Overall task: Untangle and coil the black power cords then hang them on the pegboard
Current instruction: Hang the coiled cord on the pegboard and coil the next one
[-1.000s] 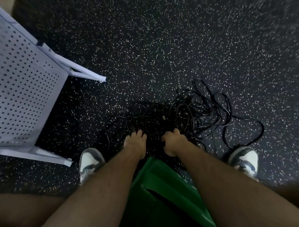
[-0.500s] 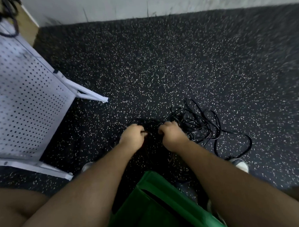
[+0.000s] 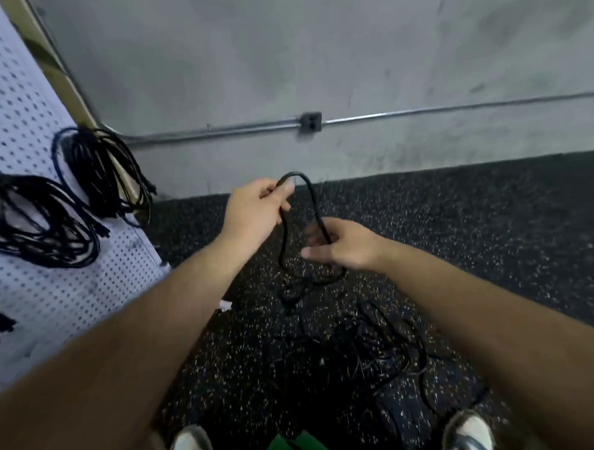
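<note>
**Black cord arched between my hands, pegboard off left**

Head view: my left hand (image 3: 254,209) pinches the cord (image 3: 314,198) at the top of an arch. My right hand (image 3: 344,246), lower and blurred, seems curled round the other leg. Both legs drop toward the tangle (image 3: 379,343) on the floor (image 3: 459,234) by my feet. The pegboard (image 3: 17,84) stands left, nearer my left hand.

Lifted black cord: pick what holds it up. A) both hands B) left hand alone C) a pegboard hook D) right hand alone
A: the left hand pinches the cord near its loop's top, and the right hand grips its other side lower down.
</note>
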The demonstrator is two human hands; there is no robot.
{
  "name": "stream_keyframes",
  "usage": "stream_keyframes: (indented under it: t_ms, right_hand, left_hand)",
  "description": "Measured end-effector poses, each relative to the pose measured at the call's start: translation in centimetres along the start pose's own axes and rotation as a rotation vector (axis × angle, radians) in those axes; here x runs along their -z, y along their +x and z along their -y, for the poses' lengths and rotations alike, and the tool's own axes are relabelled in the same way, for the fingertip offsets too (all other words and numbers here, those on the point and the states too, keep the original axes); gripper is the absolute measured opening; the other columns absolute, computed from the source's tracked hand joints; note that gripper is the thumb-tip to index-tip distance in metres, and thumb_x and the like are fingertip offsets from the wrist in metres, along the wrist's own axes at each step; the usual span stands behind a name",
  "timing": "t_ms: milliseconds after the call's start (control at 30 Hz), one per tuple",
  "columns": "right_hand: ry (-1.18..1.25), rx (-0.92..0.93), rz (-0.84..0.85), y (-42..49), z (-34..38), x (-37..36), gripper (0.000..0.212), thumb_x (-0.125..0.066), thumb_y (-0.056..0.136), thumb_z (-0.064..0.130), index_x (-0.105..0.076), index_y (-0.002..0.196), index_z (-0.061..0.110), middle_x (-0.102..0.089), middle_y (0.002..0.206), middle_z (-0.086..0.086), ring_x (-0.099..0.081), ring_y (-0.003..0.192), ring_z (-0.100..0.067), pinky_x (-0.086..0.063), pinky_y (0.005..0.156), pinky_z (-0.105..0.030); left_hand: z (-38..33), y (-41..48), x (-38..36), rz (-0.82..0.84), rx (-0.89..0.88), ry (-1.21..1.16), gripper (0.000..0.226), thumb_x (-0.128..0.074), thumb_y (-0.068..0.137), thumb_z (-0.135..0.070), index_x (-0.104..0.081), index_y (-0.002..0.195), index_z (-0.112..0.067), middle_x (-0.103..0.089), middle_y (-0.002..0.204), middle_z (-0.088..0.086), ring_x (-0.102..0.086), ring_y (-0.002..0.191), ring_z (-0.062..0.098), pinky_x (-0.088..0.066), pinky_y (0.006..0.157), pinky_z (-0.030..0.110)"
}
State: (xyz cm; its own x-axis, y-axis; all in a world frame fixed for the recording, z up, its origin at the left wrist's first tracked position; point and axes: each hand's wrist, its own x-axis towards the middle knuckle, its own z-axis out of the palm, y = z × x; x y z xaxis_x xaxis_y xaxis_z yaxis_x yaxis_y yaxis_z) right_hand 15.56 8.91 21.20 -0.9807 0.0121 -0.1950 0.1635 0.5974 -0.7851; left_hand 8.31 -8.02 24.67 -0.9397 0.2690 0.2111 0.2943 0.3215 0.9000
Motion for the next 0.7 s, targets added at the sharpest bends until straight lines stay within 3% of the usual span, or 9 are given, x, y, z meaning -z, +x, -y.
stream_keyframes:
  t_ms: [133,200,267,367,467,533,600,700]
  right_hand:
    - [-0.019,0.056,0.016,-1.4,2.3,1.2,0.073,-0.082,0.081,0.043,-0.047,0.144,0.030,-0.059,0.128,0.006,-0.058,0.113,-0.011,-0.043,0.085,-0.020]
    - [0.053,0.093,-0.067,-1.1,2.9,0.9,0.054,-0.079,0.086,0.041,-0.056,0.134,0.030,-0.065,0.119,0.007,-0.063,0.104,-0.012,-0.048,0.080,-0.017]
    - [0.006,0.111,-0.125,-0.8,3.6,0.7,0.021,-0.069,0.095,0.040,-0.069,0.109,0.023,-0.072,0.102,0.006,-0.068,0.088,-0.014,-0.051,0.075,-0.024]
    - [-0.070,0.103,-0.095,-0.7,4.5,0.6,0.023,-0.056,0.103,0.035,-0.065,0.101,0.015,-0.076,0.097,-0.002,-0.058,0.055,-0.005,-0.048,0.058,-0.024]
    - [0.010,0.128,-0.195,-0.5,5.6,1.3,0.025,-0.050,0.106,0.033,-0.065,0.100,0.014,-0.075,0.091,-0.005,-0.056,0.053,-0.010,-0.048,0.053,-0.025]
    - [0.163,0.138,-0.262,-0.3,6.6,2.1,0.027,-0.049,0.107,0.033,-0.066,0.099,0.013,-0.073,0.087,-0.004,-0.057,0.061,-0.012,-0.048,0.056,-0.025]
    - [0.394,0.172,-0.268,-0.1,7.7,3.1,0.025,-0.048,0.107,0.029,-0.066,0.095,0.016,-0.071,0.084,0.003,-0.053,0.069,-0.009,-0.046,0.060,-0.023]
    - [0.620,0.185,-0.277,-0.3,8.7,4.6,0.021,-0.050,0.107,0.029,-0.065,0.094,0.021,-0.072,0.083,0.010,-0.051,0.070,-0.005,-0.040,0.061,-0.024]
  left_hand:
    - [-6.9,0.5,2.0,-0.059,-0.095,-0.315,0.017,-0.063,0.100,-0.031,-0.073,0.087,-0.024,-0.062,0.062,-0.010,-0.049,0.048,0.005,-0.039,0.048,0.017]
    - [-8.4,0.4,2.4,-0.021,-0.129,-0.424,0.017,-0.062,0.100,-0.028,-0.073,0.092,-0.019,-0.060,0.065,-0.007,-0.046,0.048,0.006,-0.037,0.047,0.017]
    - [-8.8,0.5,2.6,0.023,-0.145,-0.472,0.017,-0.063,0.100,-0.028,-0.074,0.097,-0.016,-0.060,0.070,-0.004,-0.045,0.050,0.007,-0.037,0.049,0.017]
    - [-7.6,0.4,2.7,0.058,-0.122,-0.558,0.028,-0.065,0.092,-0.036,-0.071,0.113,-0.020,-0.065,0.090,-0.003,-0.052,0.064,0.007,-0.045,0.058,0.019]
    - [-3.8,0.1,1.8,0.106,-0.041,-0.439,0.056,-0.059,0.089,-0.054,-0.056,0.138,-0.027,-0.062,0.131,-0.004,-0.063,0.099,0.006,-0.051,0.086,0.025]
    - [-1.4,-0.3,0.9,0.324,0.045,-0.269,0.068,-0.060,0.084,-0.072,-0.053,0.142,-0.037,-0.056,0.146,-0.007,-0.058,0.123,0.010,-0.045,0.109,0.039]
    - [-0.1,-1.3,-0.1,0.545,0.089,-0.108,0.065,-0.060,0.083,-0.075,-0.048,0.142,-0.051,-0.051,0.146,-0.020,-0.050,0.135,0.011,-0.034,0.119,0.044]
    - [-0.2,-1.6,-1.0,0.615,0.026,-0.007,0.040,-0.056,0.098,-0.048,-0.047,0.137,-0.045,-0.054,0.134,-0.028,-0.052,0.128,0.000,-0.036,0.117,0.033]
